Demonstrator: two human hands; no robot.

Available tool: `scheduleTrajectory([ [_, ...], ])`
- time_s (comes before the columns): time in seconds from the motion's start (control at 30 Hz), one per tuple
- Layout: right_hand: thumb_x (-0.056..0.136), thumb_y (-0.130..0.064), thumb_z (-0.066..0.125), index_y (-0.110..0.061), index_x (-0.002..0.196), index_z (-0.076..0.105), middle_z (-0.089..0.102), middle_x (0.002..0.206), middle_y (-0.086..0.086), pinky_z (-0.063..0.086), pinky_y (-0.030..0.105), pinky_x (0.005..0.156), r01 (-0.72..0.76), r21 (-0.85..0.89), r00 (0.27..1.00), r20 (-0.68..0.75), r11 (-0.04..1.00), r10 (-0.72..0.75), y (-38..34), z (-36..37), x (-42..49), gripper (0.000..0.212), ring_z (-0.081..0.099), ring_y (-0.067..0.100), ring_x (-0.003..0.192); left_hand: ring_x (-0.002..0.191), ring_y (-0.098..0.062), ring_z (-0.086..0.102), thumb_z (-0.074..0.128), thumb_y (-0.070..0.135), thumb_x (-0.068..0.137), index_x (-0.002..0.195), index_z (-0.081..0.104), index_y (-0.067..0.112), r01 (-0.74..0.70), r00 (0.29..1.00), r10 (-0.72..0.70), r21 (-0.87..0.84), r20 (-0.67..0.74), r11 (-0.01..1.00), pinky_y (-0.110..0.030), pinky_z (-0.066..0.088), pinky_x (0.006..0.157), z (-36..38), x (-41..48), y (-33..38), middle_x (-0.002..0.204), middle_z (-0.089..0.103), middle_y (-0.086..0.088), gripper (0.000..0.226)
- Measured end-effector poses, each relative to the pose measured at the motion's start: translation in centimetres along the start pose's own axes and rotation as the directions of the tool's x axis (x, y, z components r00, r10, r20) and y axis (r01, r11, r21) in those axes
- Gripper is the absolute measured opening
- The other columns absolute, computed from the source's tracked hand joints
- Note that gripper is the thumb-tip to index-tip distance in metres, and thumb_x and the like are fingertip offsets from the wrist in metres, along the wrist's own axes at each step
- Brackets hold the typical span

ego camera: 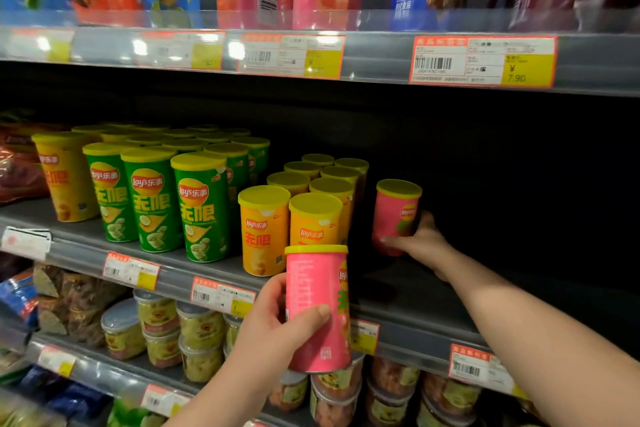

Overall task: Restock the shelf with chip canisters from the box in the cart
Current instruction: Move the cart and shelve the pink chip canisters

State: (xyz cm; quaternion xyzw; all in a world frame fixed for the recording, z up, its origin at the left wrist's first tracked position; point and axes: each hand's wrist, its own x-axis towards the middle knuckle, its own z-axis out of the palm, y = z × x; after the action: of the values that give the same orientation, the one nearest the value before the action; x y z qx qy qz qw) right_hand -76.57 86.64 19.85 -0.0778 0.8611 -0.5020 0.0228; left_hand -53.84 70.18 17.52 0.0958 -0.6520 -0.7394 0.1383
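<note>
Right hand (420, 241) clasps a short pink cardboard chip canister with yellow plastic lid (396, 215), upright in the dark gap beside the orange canisters (265, 230), likely starting a row. Left hand (277, 329) grips a second pink canister (318, 308) before the grey shelf edge (408, 331), probably queued next.

Pink canisters (317, 308) with yellow lids, beside orange canisters (265, 236) and green canisters (201, 211), likewise yellow-lidded.

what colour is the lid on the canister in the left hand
Yellow, on the pink canister the left hand holds; only the head view shows it.
</note>
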Motion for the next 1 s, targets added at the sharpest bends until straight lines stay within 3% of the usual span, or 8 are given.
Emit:
scheduleTrajectory([
  [0.2, 0.079, -0.012, 0.075, -0.009, 0.145, 0.021, 0.045, 0.139, 0.015, 0.039, 0.027, 0.088, 0.022, 0.006, 0.999, 0.03, 1.0, -0.022, -0.2, 0.4, 0.0, 0.086, 0.047, 0.028, 0.125, 0.086, -0.015, 0.071, 0.077, 0.048, 0.037, 0.109, 0.057, 0.031, 0.004, 1.0, -0.004, -0.002, 0.003, 1.0, -0.032, 0.055, 0.073, 0.0, -0.1, 0.1, 0.091, 0.073, 0.007, 0.077],
  [0.47, 0.07, -0.025, 0.083, -0.011, 0.14, 0.035, 0.051, 0.136, 0.014, 0.044, 0.04, 0.099, 0.004, -0.064, 0.999, -0.042, 0.998, -0.007, -0.8, 1.0, 0.7, 0.085, 0.05, 0.031, 0.123, 0.084, -0.013, 0.071, 0.076, 0.049, 0.035, 0.108, 0.056, 0.032, 0.008, 1.0, -0.008, 0.006, 0.0, 1.0, -0.028, 0.054, 0.069, -0.1, -0.4, 0.2, 0.091, 0.073, 0.007, 0.077],
  [0.7, 0.072, -0.024, 0.083, -0.008, 0.142, 0.032, 0.048, 0.139, 0.015, 0.042, 0.038, 0.1, -0.011, -0.057, 1.0, -0.029, 0.998, 0.01, -0.9, 0.7, 0.4, 0.088, 0.048, 0.031, 0.126, 0.086, -0.014, 0.071, 0.078, 0.047, 0.037, 0.11, 0.057, 0.03, 0.003, 1.0, -0.003, 0.001, 0.013, 1.0, -0.028, 0.055, 0.07, 0.0, -0.6, 0.3, 0.094, 0.073, 0.005, 0.078],
  [0.83, 0.074, -0.026, 0.08, -0.007, 0.146, 0.025, 0.04, 0.145, 0.016, 0.04, 0.038, 0.102, -0.025, -0.026, 0.999, -0.034, 0.999, 0.024, -0.8, -0.2, -0.4, 0.092, 0.043, 0.031, 0.131, 0.082, -0.012, 0.071, 0.079, 0.032, 0.051, 0.108, 0.056, 0.028, -0.013, 0.998, 0.014, -0.015, 0.057, 1.0, -0.023, 0.054, 0.064, 0.9, -0.6, 0.7, 0.09, 0.073, 0.006, 0.062],
  [0.9, 0.079, -0.025, 0.076, -0.008, 0.143, 0.033, 0.045, 0.14, 0.016, 0.041, 0.034, 0.098, -0.001, -0.005, 0.999, -0.048, 1.0, 0.0, -0.8, -0.8, -1.1, 0.079, 0.047, 0.029, 0.126, 0.084, -0.012, 0.07, 0.08, 0.038, 0.046, 0.109, 0.056, 0.027, -0.032, 0.996, 0.032, -0.001, 0.083, 0.999, -0.025, 0.055, 0.067, 1.5, -0.4, 0.9, 0.091, 0.073, 0.007, 0.069],
  [1.0, 0.087, -0.026, 0.067, -0.01, 0.126, 0.054, 0.058, 0.116, 0.006, 0.043, 0.024, 0.079, 0.117, 0.011, 0.993, -0.023, 0.993, -0.116, -1.1, -2.0, -3.4, 0.044, 0.056, 0.016, 0.099, 0.087, -0.012, 0.07, 0.079, 0.042, 0.045, 0.107, 0.057, 0.028, -0.075, 0.991, 0.074, 0.011, 0.111, 0.997, -0.03, 0.056, 0.076, 2.8, 0.2, 1.0, 0.093, 0.073, 0.007, 0.068],
])
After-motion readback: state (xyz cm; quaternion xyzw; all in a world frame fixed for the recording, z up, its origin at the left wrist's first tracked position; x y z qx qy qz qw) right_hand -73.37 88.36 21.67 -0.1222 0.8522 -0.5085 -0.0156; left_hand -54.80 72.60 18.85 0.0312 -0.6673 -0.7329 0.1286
